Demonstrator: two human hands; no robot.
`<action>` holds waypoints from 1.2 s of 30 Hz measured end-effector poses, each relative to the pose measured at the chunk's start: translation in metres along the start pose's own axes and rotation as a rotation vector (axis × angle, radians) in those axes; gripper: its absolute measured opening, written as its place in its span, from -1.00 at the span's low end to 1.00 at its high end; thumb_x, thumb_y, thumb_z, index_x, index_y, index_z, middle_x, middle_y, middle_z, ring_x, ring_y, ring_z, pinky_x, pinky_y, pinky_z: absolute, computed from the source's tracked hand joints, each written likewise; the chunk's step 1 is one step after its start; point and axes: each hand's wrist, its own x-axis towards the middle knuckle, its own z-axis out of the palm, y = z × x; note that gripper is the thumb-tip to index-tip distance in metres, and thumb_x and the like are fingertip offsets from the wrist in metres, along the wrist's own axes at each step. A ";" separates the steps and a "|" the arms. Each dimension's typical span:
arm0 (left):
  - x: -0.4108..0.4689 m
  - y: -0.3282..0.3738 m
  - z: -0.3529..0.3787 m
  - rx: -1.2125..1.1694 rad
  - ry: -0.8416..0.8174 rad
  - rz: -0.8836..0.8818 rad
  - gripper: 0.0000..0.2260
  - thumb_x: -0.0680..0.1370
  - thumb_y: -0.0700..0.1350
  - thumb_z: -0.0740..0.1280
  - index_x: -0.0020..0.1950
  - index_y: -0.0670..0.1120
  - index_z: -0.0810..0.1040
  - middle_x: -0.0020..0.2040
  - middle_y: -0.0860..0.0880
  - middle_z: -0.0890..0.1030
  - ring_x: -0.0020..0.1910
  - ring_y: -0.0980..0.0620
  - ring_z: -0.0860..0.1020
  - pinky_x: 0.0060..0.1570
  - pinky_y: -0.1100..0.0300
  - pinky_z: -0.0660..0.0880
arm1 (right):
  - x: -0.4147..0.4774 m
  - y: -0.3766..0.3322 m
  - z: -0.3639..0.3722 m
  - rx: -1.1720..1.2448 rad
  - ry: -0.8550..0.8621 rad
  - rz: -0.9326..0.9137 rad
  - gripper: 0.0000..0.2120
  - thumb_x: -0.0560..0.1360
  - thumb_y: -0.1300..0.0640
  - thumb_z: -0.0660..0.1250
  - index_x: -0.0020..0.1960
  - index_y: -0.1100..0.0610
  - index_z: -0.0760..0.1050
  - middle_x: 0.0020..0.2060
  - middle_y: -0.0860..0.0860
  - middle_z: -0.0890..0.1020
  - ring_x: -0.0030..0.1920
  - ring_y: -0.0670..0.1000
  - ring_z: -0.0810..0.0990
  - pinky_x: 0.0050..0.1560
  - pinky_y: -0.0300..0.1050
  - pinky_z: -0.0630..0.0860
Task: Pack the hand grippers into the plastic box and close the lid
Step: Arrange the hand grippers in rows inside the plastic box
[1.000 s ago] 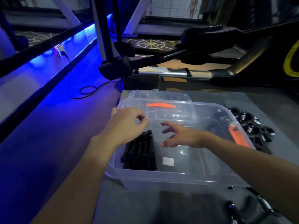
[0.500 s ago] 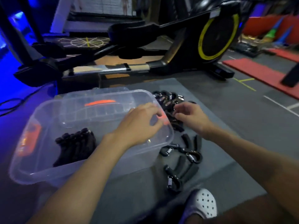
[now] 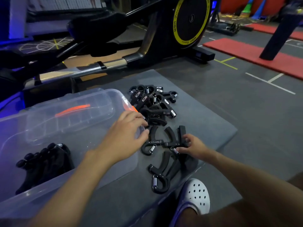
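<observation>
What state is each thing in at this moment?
plastic box: open, partly filled
lid: off, behind the box
packed grippers: stacked at box's left end
loose grippers: piled on the mat
right hand: grips one gripper on the mat
left hand: fingertips at loose grippers, grip unclear

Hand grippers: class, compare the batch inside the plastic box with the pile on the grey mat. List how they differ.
The boxed batch lies side by side in one tight row; the mat pile is scattered and overlapping. The boxed batch sits untouched inside the plastic box; the right hand grips one gripper of the mat pile. Both are black.
</observation>
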 end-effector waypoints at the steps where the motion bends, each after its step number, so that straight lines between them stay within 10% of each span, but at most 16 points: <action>1: 0.000 0.000 0.001 0.003 -0.002 0.006 -0.59 0.48 0.17 0.13 0.10 -0.01 0.62 0.16 0.13 0.51 0.27 0.09 0.36 0.28 0.08 0.37 | 0.004 0.001 0.002 -0.024 -0.010 -0.003 -0.43 0.33 0.02 0.59 0.24 0.13 0.45 -0.13 -0.06 0.55 -0.18 -0.10 0.53 -0.17 -0.31 0.43; 8: -0.001 -0.001 0.002 0.011 -0.006 0.024 -0.57 0.50 0.19 0.09 0.12 0.00 0.61 0.19 0.15 0.49 0.32 0.11 0.32 0.28 0.11 0.36 | 0.020 0.006 0.018 -0.221 -0.039 0.049 -0.27 0.22 -0.15 0.60 0.32 0.02 0.45 0.10 0.08 0.31 0.11 0.10 0.47 0.28 -0.14 0.41; 16: 0.000 -0.003 0.003 0.001 -0.013 0.028 -0.59 0.51 0.19 0.09 0.11 0.02 0.60 0.18 0.18 0.46 0.32 0.12 0.30 0.26 0.01 0.41 | 0.016 0.000 0.014 -0.148 0.045 -0.018 -0.64 0.26 -0.01 0.56 0.01 0.02 0.58 -0.15 0.10 0.63 -0.19 0.03 0.56 -0.24 -0.26 0.41; 25: -0.001 0.000 -0.003 0.037 -0.001 0.045 -0.60 0.50 0.21 0.10 0.14 0.08 0.59 0.18 0.21 0.48 0.28 0.14 0.35 0.25 0.05 0.33 | -0.028 -0.046 -0.048 0.024 0.101 -0.085 -0.81 0.37 0.10 0.51 -0.04 0.05 0.60 -0.29 -0.01 0.58 -0.33 -0.06 0.48 -0.38 -0.35 0.39; 36: 0.003 0.038 -0.058 -0.165 0.182 0.220 -0.62 0.47 -0.11 0.49 0.27 0.06 0.54 0.14 0.19 0.59 0.12 0.20 0.53 0.17 0.23 0.43 | -0.094 -0.153 -0.097 0.341 -0.161 -0.429 -0.83 0.43 0.21 0.48 0.01 0.13 0.58 -0.23 0.06 0.55 -0.21 -0.04 0.52 -0.07 -0.10 0.44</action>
